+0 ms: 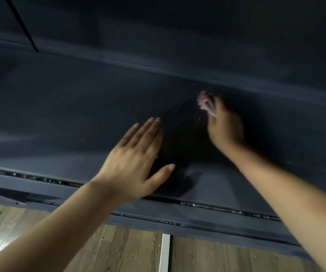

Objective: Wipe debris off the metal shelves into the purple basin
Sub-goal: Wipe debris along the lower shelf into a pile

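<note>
A dark grey metal shelf fills most of the view. My left hand lies flat over it near the front edge, fingers straight and together. Farther in, my right hand grips a small pinkish-white cloth against the shelf surface; the hand is blurred. A few pale specks of debris lie between the two hands. More white crumbs sit in the groove along the shelf's front edge. The purple basin is out of view.
An upper dark shelf or panel overhangs the working surface. Below the front rail is a wooden plank floor with a white strip and scattered crumbs.
</note>
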Available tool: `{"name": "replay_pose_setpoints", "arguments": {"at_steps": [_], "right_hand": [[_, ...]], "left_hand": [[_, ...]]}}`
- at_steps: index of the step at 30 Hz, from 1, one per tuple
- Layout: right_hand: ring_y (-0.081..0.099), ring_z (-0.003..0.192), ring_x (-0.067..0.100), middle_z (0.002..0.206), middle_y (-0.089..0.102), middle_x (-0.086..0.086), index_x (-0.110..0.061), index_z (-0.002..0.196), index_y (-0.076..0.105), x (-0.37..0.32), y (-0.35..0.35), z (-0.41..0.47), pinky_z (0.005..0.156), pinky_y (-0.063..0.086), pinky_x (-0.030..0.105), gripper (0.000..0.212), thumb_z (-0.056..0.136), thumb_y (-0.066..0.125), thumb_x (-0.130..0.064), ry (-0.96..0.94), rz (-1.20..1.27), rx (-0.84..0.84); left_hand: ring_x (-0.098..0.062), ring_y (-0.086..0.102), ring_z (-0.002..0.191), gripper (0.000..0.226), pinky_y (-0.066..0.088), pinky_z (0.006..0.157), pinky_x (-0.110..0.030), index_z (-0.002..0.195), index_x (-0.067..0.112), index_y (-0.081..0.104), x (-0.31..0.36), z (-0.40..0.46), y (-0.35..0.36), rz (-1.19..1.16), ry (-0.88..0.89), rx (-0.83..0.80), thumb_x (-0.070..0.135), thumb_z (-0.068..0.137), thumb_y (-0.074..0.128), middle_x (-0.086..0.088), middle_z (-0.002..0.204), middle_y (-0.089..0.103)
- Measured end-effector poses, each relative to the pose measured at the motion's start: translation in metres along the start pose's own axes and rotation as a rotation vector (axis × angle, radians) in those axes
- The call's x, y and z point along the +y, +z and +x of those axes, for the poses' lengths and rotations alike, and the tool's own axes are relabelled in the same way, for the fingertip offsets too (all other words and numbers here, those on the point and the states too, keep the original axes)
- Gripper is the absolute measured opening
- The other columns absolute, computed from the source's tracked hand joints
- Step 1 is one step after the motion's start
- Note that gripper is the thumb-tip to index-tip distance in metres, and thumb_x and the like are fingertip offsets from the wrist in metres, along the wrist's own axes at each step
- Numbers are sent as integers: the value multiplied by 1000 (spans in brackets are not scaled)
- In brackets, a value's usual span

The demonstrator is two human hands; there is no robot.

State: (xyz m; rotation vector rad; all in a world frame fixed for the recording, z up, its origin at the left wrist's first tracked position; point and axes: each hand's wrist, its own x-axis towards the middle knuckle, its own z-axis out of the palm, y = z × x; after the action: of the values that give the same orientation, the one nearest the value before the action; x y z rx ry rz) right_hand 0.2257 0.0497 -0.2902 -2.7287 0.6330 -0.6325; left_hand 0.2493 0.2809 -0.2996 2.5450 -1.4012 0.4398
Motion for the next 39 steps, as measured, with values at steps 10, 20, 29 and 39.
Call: {"name": "replay_pose_setpoints", "arguments": {"at_steps": [10, 20, 29, 39], "right_hand": [[42, 126, 35, 136, 48, 20, -3, 133, 45, 60, -11, 22, 101, 26, 32, 39, 99, 43, -21, 156, -123, -196], [55, 105, 36, 114, 60, 17, -15, 126, 50, 58, 14, 84, 86, 43, 38, 33, 101, 35, -30, 272, -2, -203], [51, 113, 32, 125, 57, 12, -22, 133, 47, 39, 34, 107, 87, 38, 32, 34, 101, 39, -31, 217, 209, -230], [52, 116, 25, 126, 57, 7, -23, 129, 53, 0, 49, 92, 98, 41, 34, 33, 98, 46, -31, -48, 259, -416]], "left_hand": [[-30, 51, 126, 74, 38, 104, -47, 126, -5, 58, 37, 27, 47, -27, 65, -19, 52, 91, 29, -21, 135, 53], [-27, 49, 129, 80, 41, 104, -47, 128, 0, 58, 36, 27, 51, -46, 27, -14, 55, 97, 10, -17, 137, 52], [-25, 48, 130, 80, 43, 103, -47, 127, 1, 60, 38, 26, 53, -46, 31, 6, 56, 97, 9, -16, 138, 53], [-26, 48, 130, 80, 40, 106, -46, 130, 0, 57, 37, 27, 48, -13, 33, -26, 55, 97, 10, -17, 138, 51]]}}
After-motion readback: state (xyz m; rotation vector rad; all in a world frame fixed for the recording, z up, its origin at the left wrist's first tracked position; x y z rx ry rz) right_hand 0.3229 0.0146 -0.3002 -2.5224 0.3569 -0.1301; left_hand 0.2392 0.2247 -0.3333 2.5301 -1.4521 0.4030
